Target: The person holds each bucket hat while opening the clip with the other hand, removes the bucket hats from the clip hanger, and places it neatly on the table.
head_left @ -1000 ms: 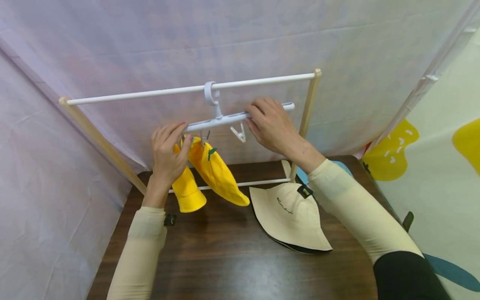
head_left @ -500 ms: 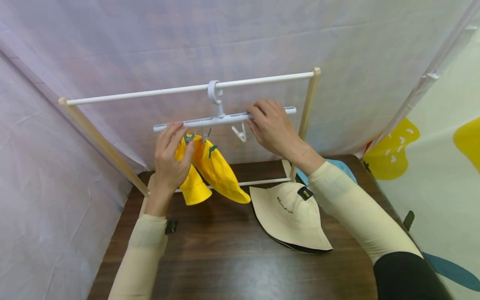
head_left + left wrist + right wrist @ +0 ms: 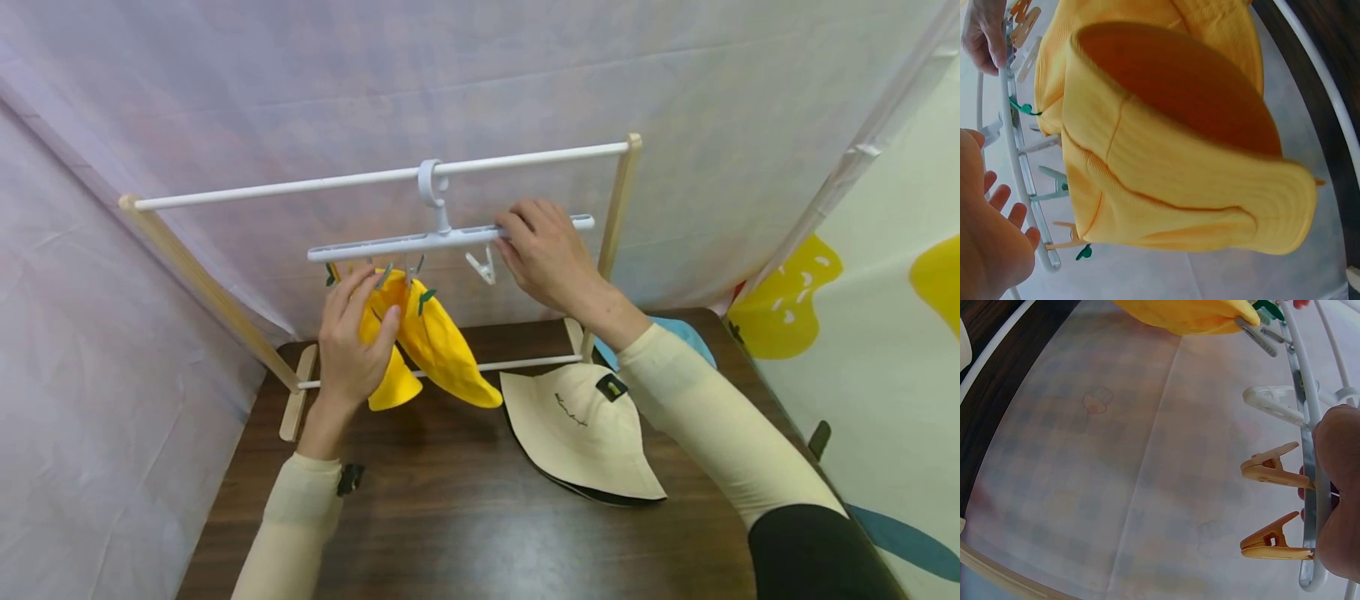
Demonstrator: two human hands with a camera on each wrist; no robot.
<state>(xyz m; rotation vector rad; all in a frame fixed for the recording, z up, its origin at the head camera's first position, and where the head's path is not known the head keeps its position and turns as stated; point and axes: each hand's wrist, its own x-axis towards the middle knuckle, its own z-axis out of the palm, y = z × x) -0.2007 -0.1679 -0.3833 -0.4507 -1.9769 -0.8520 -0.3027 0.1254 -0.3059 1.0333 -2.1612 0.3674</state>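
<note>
Right hand [image 3: 546,250]: fingers curled round the bar of a white clip hanger [image 3: 375,247], toward its right end, thumb on the near side. Left hand [image 3: 351,337]: fingers loosely spread, gripping nothing, just below the bar's left part; whether the fingertips touched a clip or cloth could not be told. Hanger: suspended by its hook, at ten o'clock from the right hand, over the white top rod [image 3: 300,187] of a wooden-posted rack. Yellow hats, two, hung under the bar at three o'clock from the left hand: the left one [image 3: 1166,181] with an orange clip [image 3: 1072,234] and a green clip [image 3: 1054,184] at its edge; the second [image 3: 450,354] held by a grey clip [image 3: 1257,337], with a green leaf sprig [image 3: 425,299] near its top. Beside the right hand: one white clip [image 3: 1272,403] and two orange clips, bearing no hat. Beige hat [image 3: 577,433], dark script on its side: on the brown table [image 3: 450,517], six o'clock from the right hand. Light-blue item [image 3: 682,335]: two o'clock from the beige hat, partly covered by the right sleeve [image 3: 720,425].
</note>
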